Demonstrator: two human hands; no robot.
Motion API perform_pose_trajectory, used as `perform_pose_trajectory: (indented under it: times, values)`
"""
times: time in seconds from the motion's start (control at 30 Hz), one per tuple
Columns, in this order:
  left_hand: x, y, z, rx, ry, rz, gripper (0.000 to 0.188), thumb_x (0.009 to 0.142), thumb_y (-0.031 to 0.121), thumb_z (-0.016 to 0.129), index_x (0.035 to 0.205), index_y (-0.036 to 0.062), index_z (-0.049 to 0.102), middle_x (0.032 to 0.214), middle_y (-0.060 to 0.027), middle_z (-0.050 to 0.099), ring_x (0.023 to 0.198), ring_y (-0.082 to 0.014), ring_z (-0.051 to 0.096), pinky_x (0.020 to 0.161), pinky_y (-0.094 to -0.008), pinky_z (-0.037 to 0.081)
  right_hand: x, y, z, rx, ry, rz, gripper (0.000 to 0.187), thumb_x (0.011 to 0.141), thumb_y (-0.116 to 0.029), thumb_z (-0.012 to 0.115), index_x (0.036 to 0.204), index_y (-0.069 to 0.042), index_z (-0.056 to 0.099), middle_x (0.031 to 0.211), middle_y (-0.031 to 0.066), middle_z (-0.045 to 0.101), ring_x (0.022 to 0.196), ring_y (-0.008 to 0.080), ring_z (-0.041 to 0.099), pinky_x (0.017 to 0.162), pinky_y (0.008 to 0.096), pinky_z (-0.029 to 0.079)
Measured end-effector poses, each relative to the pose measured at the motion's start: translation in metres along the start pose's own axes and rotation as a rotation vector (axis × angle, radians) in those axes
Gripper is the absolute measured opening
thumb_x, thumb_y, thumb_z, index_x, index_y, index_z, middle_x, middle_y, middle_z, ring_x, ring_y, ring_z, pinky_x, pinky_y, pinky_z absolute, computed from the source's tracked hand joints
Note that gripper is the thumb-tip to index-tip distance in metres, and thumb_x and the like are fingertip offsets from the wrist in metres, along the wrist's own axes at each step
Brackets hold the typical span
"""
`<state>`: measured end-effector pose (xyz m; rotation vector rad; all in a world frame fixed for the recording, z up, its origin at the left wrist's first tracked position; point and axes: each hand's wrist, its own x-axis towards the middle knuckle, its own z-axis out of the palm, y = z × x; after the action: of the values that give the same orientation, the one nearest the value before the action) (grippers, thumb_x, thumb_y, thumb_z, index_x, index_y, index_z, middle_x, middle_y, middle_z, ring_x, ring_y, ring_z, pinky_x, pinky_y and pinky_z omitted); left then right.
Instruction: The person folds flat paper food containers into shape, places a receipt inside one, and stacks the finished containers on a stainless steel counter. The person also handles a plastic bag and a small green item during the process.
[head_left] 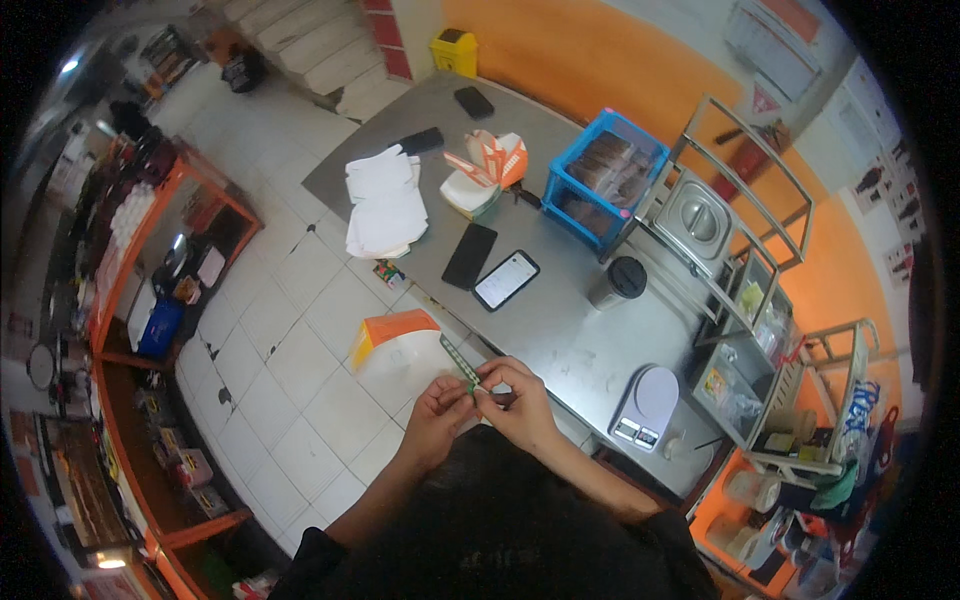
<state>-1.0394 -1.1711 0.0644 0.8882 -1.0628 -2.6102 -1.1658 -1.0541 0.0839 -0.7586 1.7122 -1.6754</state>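
Counter: on the grey metal counter (570, 345), a stack of white paper pieces (385, 205) is laid flat near the edge, probably for easy reach.
Carton: the white-and-orange paper carton (400, 350) is held just beyond the hands, over the white tiled floor (270, 400), apparently so its side can be worked from both directions.
Left hand (440, 415): fingers curled, strip end pinched.
Right hand (518, 405): same end pinched, thumb and fingertips nearly meeting.
Strip: the narrow green-and-white patterned strip (460, 360) is angled alongside the carton; any join cannot be told.
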Motion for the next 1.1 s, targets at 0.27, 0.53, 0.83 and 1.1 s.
perform_pose_trajectory:
  times: [0.27,0.53,0.83,1.1]
  values:
    - [0.044,0.043,-0.028,0.0,-0.06,-0.034,0.013,0.097,0.001,0.061,0.104,0.0095,0.054,0.107,-0.006,0.067,0.097,-0.0147,0.066,0.088,-0.0311,0.055,0.051,-0.001,0.021,0.051,-0.008,-0.092,0.007,0.086,0.0,0.069,0.089,0.002,0.064,0.121,0.0161,0.061,0.102,0.0207,0.067,0.076,0.0287,0.058]
    - [0.076,0.072,-0.073,0.209,-0.026,0.025,0.015,0.096,0.0,0.063,0.1,0.0086,0.051,0.102,-0.0058,0.067,0.096,-0.0119,0.064,0.088,-0.0287,0.053,0.092,0.008,0.062,0.041,0.06,-0.073,0.004,0.088,0.003,0.066,0.092,0.005,0.066,0.124,0.0168,0.059,0.1,0.0212,0.068,0.078,0.0286,0.06]
    - [0.095,0.099,-0.095,0.293,-0.059,0.054,0.018,0.093,-0.002,0.065,0.1,0.0066,0.051,0.106,-0.0089,0.068,0.098,-0.012,0.064,0.088,-0.0281,0.053,0.115,0.011,0.077,0.039,0.072,0.014,0.005,0.086,0.001,0.069,0.089,0.003,0.066,0.117,0.0155,0.061,0.103,0.0241,0.067,0.084,0.0331,0.057]
    - [0.104,0.109,-0.094,0.339,-0.089,0.059,0.021,0.091,-0.005,0.068,0.099,0.0048,0.051,0.102,-0.0087,0.068,0.094,-0.0138,0.067,0.085,-0.0274,0.055,0.131,-0.009,0.067,-0.441,0.038,-0.014,0.013,0.074,-0.003,0.074,0.084,-0.002,0.066,0.102,0.0133,0.062,0.095,0.033,0.064,0.082,0.0385,0.053]
